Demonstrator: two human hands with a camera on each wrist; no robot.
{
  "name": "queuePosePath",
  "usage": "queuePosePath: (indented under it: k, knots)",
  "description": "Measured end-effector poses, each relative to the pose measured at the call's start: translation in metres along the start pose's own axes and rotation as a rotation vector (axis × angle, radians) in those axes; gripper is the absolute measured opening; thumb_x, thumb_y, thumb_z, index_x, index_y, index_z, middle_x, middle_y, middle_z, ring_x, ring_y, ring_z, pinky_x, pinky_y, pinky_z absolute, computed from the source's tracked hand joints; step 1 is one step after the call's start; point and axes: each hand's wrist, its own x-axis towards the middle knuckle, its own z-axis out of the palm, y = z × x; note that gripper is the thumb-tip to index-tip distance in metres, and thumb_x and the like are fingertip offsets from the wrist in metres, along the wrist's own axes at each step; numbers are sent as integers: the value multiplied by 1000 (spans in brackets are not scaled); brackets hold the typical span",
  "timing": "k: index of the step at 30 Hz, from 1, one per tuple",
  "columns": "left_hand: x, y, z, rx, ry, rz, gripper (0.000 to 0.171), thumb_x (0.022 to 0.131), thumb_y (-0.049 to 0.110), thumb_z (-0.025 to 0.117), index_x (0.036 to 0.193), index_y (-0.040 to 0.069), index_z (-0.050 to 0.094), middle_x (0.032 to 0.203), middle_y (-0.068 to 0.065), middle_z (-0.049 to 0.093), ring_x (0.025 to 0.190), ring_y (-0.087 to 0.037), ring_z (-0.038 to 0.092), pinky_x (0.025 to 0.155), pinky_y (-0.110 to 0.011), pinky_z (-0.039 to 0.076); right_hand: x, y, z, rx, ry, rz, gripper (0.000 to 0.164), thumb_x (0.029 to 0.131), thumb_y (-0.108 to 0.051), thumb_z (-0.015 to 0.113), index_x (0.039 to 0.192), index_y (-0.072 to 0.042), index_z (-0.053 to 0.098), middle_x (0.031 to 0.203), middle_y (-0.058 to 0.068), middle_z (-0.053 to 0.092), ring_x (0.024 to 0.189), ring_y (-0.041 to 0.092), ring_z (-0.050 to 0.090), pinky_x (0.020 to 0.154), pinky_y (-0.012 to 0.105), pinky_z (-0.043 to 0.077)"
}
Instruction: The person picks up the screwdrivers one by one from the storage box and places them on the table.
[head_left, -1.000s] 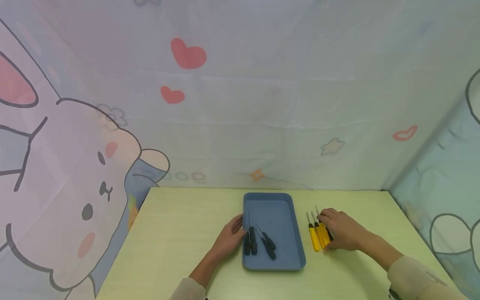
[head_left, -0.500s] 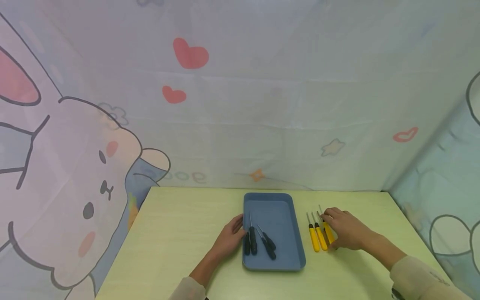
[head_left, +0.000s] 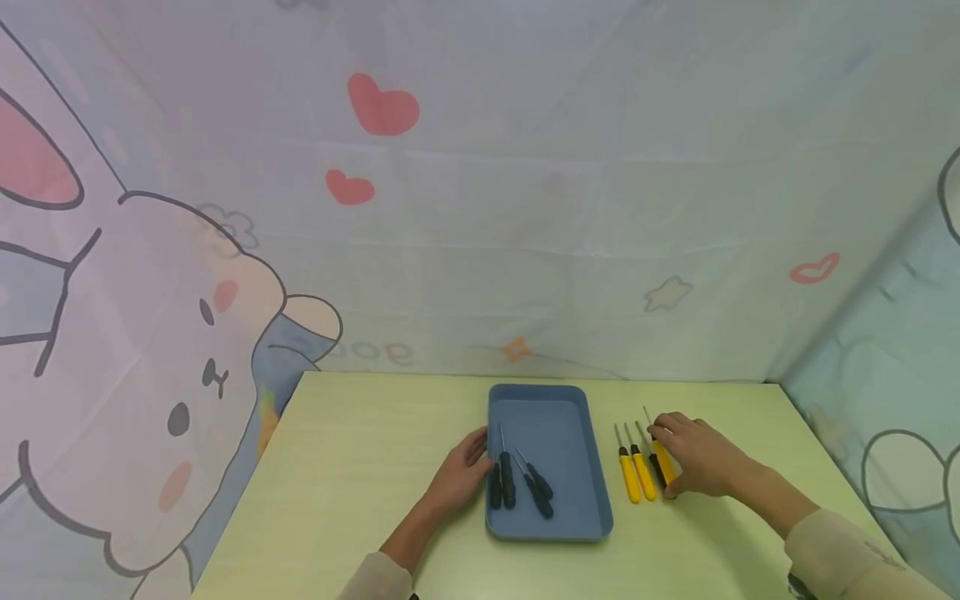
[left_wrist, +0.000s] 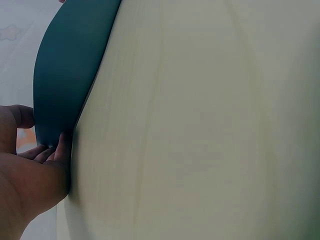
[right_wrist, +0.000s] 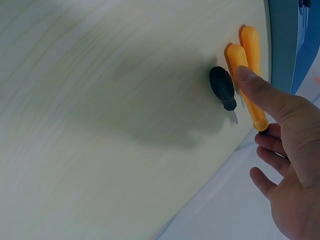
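On the pale table point(head_left: 360, 467), as the head view has it, a blue tray point(head_left: 551, 425) lies in the middle, with four black-handled screwdrivers point(head_left: 507, 481) in the half nearest the person. The person's left hand point(head_left: 459, 479) is at the tray's left side, thumb by the rim and fingers bent against the outside. To the right of the tray, two yellow-handled screwdrivers point(head_left: 628, 477) lie side by side, tips pointing away from the person. Just beyond them the right hand point(head_left: 701, 460) reaches down over a third yellow screwdriver point(head_left: 663, 457), partly covering it. Behind the table hangs a printed backdrop point(head_left: 540, 233) with red hearts and a big rabbit. From the left wrist, the tray's outer wall shows as a dark band; the left hand grips it lightly, a digit at the rim and the other fingers curled against the side. From the right wrist, thumb and fingers pinch that yellow handle, the gap closed down to its thickness, the outer fingers loosely bent and holding nothing. One black screwdriver point(right_wrist: 222, 87) lies near the thumb, apart from the hand.
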Motion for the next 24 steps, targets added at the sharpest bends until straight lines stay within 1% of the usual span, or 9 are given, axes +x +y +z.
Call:
queuePosePath:
  k: [6, 13, 24]
  knots:
    - [1, 0, 0, 8, -1, -5, 62, 103, 10, 57, 161, -5, 37, 164, -24, 42, 152, -40, 40, 125, -51, 32, -1, 4, 0, 12, -23, 4, 93, 65, -40, 102, 136, 7, 62, 136, 22, 60, 125, 43, 57, 94, 62, 54]
    - [-1, 3, 0, -7, 1, -3, 63, 104, 10, 57, 161, -5, 36, 164, -23, 41, 152, -39, 40, 125, -51, 32, -4, 7, -2, 32, -44, 10, 92, 65, -38, 102, 136, 6, 62, 136, 22, 60, 122, 43, 59, 91, 61, 56]
    - [-2, 4, 1, -10, 3, -6, 62, 105, 10, 57, 161, -5, 36, 164, -23, 41, 152, -39, 40, 125, -51, 32, -8, 13, 7, 1, -65, -21, 89, 64, -31, 103, 134, 6, 63, 131, 19, 63, 116, 39, 61, 88, 57, 58]
